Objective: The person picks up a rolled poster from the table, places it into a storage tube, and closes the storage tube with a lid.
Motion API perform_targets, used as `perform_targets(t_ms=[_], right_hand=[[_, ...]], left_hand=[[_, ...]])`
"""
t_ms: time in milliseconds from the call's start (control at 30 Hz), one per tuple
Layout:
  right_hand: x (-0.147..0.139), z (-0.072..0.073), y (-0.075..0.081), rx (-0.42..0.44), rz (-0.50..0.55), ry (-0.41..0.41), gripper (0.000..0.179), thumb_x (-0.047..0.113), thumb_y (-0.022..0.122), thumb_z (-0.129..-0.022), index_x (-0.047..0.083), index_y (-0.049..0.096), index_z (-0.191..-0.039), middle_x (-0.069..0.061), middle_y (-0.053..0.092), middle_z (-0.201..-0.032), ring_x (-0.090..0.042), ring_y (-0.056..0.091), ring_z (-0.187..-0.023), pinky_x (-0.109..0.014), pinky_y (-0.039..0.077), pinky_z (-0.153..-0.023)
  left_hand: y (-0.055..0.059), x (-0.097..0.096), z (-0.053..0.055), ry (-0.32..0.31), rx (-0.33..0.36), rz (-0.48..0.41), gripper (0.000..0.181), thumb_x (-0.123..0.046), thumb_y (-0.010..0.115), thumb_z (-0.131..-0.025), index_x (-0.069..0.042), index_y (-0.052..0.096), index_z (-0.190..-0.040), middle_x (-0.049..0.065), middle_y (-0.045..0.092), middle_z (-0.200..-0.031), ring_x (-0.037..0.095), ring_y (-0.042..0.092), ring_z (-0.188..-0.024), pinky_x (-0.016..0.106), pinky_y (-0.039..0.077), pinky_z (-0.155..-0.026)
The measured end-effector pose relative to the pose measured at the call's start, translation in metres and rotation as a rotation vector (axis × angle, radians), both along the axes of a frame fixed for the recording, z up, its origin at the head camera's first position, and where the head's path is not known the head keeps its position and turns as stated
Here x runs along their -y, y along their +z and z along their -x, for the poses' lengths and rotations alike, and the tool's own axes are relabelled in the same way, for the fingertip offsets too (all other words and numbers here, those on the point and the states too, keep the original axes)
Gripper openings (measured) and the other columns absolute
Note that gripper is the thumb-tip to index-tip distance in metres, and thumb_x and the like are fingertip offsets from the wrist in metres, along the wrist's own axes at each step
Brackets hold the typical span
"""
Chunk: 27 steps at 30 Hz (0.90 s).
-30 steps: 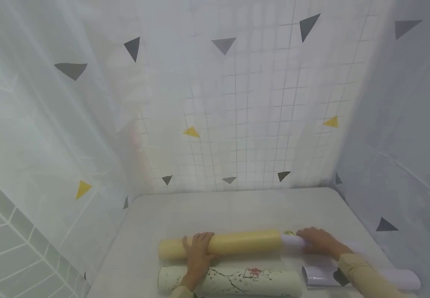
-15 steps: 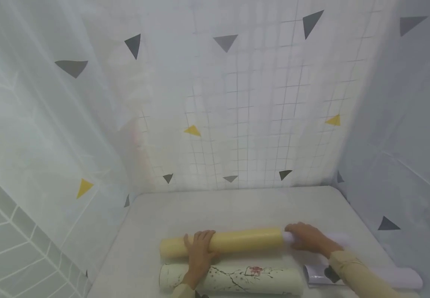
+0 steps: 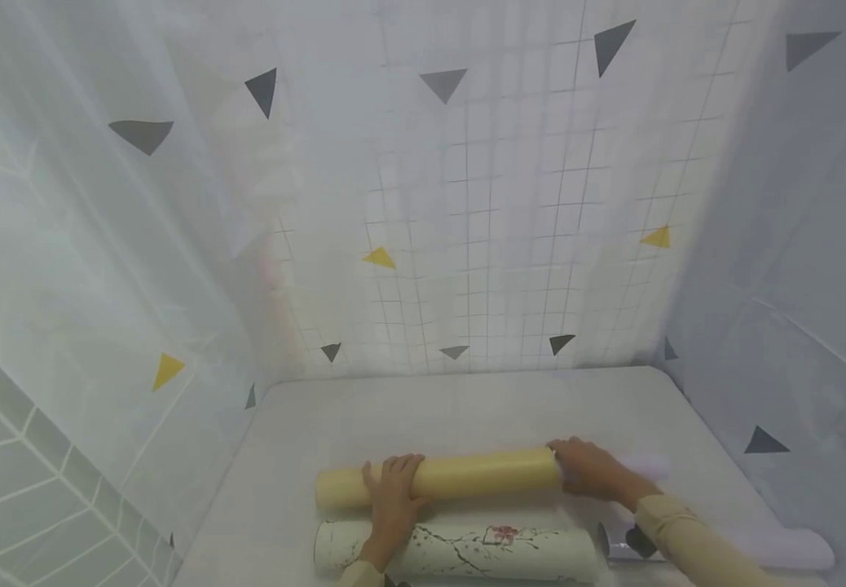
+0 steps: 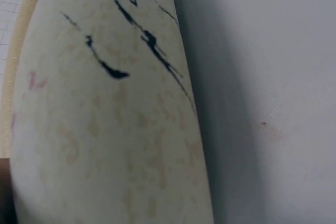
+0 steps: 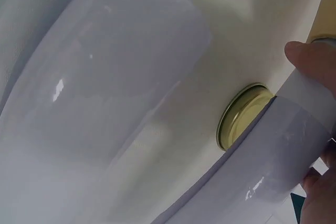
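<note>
Under the bent left fingers (image 3: pixel 394 471) lies the yellow roll (image 3: pixel 485 474). By its right end, the right fingers (image 3: pixel 571 458) grip the white roll (image 5: pixel 262 161), which looks partly tucked inside, with a long part left out. Nearer than the left fingers, the blossom-print roll (image 3: pixel 526 557) lies on the counter (image 3: pixel 467 412).

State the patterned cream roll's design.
Dark branches, red blossoms on the cream roll; head view best.

No text, label, brand, number or sign can be read in any of the views
</note>
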State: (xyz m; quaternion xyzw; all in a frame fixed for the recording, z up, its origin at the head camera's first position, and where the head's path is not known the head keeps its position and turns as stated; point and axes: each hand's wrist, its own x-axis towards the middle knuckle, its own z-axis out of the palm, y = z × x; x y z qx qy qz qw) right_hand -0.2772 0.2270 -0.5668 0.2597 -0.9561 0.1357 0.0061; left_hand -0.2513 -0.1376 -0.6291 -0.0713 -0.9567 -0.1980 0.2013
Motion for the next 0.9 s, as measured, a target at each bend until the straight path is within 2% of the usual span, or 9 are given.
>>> perform_targets(t_ms=[200, 333, 467, 633, 900], right_hand=[[-0.003, 0.003, -0.013, -0.035, 0.012, 0.051, 0.058, 0.019, 0.087, -0.076, 0.007, 0.063, -0.128, -0.005, 0.072, -0.118, -0.025, 0.064, -0.102, -0.052, 0.058, -0.091], [-0.007, 0.003, -0.016, -0.050, 0.021, 0.084, 0.055, 0.023, 0.085, -0.078, 0.009, 0.064, -0.127, -0.002, 0.072, -0.117, -0.022, 0.063, -0.099, -0.048, 0.057, -0.087], [-0.009, 0.002, -0.016, -0.022, 0.037, 0.079, 0.056, 0.026, 0.084, -0.080, 0.009, 0.063, -0.129, -0.004, 0.072, -0.120, -0.024, 0.065, -0.102, -0.053, 0.057, -0.090], [-0.014, -0.001, -0.016, -0.008, 0.040, 0.074, 0.059, 0.025, 0.084, -0.080, 0.007, 0.062, -0.131, -0.007, 0.072, -0.119, -0.028, 0.067, -0.103, -0.056, 0.057, -0.091], [-0.033, -0.005, -0.016, -0.094, 0.030, 0.104, 0.060, 0.019, 0.087, -0.073, 0.001, 0.063, -0.125, -0.009, 0.073, -0.109, -0.027, 0.067, -0.094, -0.049, 0.059, -0.081]], left_hand=[[0.004, -0.001, -0.004, -0.023, 0.010, -0.037, 0.074, -0.026, 0.094, -0.061, -0.023, 0.066, -0.129, -0.005, 0.071, -0.131, 0.022, 0.059, -0.126, 0.077, 0.016, -0.119], [0.008, -0.001, -0.007, -0.035, 0.018, -0.045, 0.073, -0.025, 0.094, -0.062, -0.022, 0.066, -0.130, -0.003, 0.071, -0.131, 0.023, 0.059, -0.126, 0.077, 0.015, -0.119], [0.010, 0.000, -0.008, -0.047, -0.008, -0.035, 0.073, -0.025, 0.094, -0.061, -0.021, 0.067, -0.128, -0.002, 0.072, -0.129, 0.024, 0.060, -0.125, 0.078, 0.015, -0.118], [0.007, 0.002, -0.006, -0.056, -0.079, -0.005, 0.074, -0.025, 0.096, -0.057, -0.021, 0.068, -0.126, -0.002, 0.073, -0.126, 0.024, 0.061, -0.122, 0.079, 0.019, -0.116], [0.006, 0.002, -0.009, -0.050, -0.038, -0.023, 0.073, -0.030, 0.094, -0.061, -0.022, 0.067, -0.128, -0.003, 0.072, -0.129, 0.024, 0.060, -0.124, 0.078, 0.016, -0.118]])
